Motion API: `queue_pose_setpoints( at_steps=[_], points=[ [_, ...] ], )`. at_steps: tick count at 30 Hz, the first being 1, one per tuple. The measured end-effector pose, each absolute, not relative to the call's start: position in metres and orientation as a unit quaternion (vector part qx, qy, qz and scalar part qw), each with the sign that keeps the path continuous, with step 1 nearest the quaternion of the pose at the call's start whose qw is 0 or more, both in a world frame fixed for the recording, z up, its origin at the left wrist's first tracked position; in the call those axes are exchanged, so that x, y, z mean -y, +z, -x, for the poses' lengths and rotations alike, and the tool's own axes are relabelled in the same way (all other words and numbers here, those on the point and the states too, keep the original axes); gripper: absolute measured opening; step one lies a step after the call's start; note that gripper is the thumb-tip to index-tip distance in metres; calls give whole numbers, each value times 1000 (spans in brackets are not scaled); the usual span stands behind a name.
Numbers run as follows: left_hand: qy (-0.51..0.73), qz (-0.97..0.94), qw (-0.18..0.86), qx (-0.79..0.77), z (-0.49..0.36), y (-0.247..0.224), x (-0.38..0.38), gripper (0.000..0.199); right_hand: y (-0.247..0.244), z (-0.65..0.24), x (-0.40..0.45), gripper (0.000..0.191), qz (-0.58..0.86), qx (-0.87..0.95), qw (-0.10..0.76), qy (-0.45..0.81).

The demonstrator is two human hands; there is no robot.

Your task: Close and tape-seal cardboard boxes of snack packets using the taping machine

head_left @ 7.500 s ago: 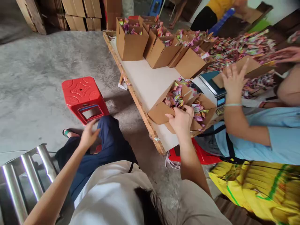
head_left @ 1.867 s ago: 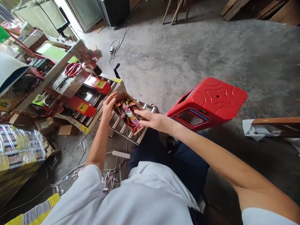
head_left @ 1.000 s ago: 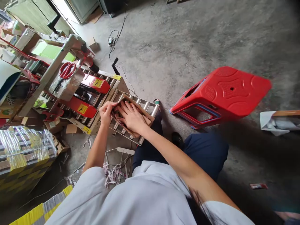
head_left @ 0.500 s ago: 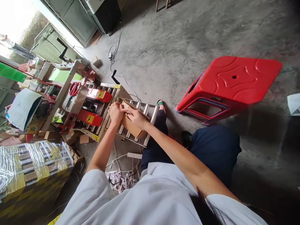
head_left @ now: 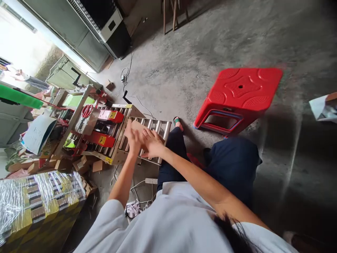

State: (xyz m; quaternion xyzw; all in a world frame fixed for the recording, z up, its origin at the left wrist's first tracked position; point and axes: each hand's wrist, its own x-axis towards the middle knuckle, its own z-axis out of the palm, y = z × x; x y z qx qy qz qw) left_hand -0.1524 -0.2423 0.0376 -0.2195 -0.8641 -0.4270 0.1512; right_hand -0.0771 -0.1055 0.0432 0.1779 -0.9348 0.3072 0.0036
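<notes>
A small brown cardboard box (head_left: 137, 127) lies on the roller conveyor (head_left: 165, 130), mostly covered by my hands. My left hand (head_left: 133, 140) is at the box's left end, fingers apart and slightly blurred. Stretched out flat over the box's top is my right hand (head_left: 153, 143), its fingers spread towards my left hand. Neither hand is wrapped around the box. Just left of the hands sits the carton sealing machine with red side guides (head_left: 102, 135). Red-handled scissors (head_left: 86, 111) rest on top of it.
A red plastic stool (head_left: 242, 88) stands on the concrete floor to the right. Film-wrapped stacked cartons (head_left: 39, 200) are at lower left. A white power strip (head_left: 151, 181) and cables lie below the conveyor. A person (head_left: 26, 78) is outside the doorway.
My fingers were gathered over the box's opening edge; now both hands are spread, the right one flat over the box. The box's top looks flatter. The camera view has shifted.
</notes>
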Motion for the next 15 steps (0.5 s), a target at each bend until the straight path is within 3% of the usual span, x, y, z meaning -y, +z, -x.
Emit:
queue_pose_setpoints(
  at_steps=[3,4,6,9,15],
  points=[
    [-301,372,12,878,106,34,230,81,47,71,68,43,-286,864,-7,413],
    [-249,390,2,886,98,33,229,91,48,65,58,37,-288,845,7,451],
    [-148,400,-1,904,97,31,231,101,47,46,39,42,-240,817,38,523],
    [-80,352,15,932,130,30,250,91,35,2,7,48,-132,789,12,600],
    [-101,170,7,980,240,72,319,80,-47,-91,-115,48,198,783,46,588]
  ],
)
